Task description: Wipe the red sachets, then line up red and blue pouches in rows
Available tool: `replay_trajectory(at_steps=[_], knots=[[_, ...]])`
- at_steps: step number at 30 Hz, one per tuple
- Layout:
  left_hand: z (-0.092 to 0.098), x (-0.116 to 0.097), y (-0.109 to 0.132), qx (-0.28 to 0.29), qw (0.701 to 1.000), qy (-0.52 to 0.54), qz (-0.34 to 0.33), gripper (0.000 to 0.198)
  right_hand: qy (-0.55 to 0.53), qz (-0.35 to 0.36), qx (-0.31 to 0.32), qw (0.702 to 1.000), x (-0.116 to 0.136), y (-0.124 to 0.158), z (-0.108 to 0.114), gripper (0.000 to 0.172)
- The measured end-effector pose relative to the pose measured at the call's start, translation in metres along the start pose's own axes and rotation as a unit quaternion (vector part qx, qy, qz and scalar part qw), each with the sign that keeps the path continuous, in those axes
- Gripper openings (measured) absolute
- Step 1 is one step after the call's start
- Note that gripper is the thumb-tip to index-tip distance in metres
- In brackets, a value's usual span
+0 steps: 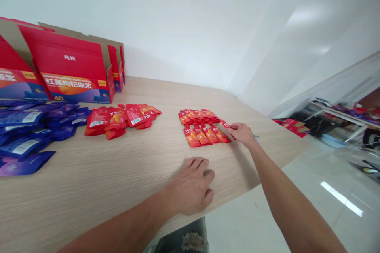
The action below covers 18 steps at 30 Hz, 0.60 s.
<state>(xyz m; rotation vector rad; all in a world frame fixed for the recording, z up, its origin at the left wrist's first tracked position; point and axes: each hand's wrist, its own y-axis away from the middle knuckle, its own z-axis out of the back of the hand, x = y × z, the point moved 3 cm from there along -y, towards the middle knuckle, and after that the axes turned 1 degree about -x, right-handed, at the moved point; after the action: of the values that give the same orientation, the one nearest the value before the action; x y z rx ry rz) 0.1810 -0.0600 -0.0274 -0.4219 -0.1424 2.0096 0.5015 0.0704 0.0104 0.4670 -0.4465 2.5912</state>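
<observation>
My right hand (241,133) pinches a red sachet (226,124) at the right end of a front row of red sachets (204,134), which lie side by side and overlap. Behind that row lies a second row of red sachets (197,115), touching it or nearly so. My left hand (192,185) rests on the table closer to me, palm down with its fingers loosely apart and nothing in it. Farther left is a loose pile of red sachets (118,120), some with barcodes facing up.
Dark blue sachets (29,134) are heaped at the left. Behind them stand red and blue cartons (71,67) with raised flaps against the wall. The wooden table (118,189) ends at the right; beyond it are red cardboard (292,126) on the floor and a loaded shelf (341,116).
</observation>
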Motion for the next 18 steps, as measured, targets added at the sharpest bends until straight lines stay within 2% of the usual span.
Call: replay_trajectory(at_steps=[3,7,11,18], knots=[[0.002,0.000,-0.002,0.008,1.000,0.002,0.003,0.042,-0.007,-0.016,-0.004,1.000,-0.022,-0.007,-0.016,0.031],[0.003,0.001,-0.002,0.009,1.000,0.009,0.007,0.042,-0.019,-0.018,-0.016,1.000,-0.033,-0.011,-0.029,0.031],[0.003,0.001,-0.001,0.010,1.000,0.012,0.004,0.042,-0.034,-0.011,-0.030,0.999,-0.043,-0.013,-0.034,0.027],[0.002,0.000,-0.001,0.001,1.000,0.015,0.005,0.044,-0.031,0.004,-0.074,0.997,-0.057,-0.015,-0.039,0.031]])
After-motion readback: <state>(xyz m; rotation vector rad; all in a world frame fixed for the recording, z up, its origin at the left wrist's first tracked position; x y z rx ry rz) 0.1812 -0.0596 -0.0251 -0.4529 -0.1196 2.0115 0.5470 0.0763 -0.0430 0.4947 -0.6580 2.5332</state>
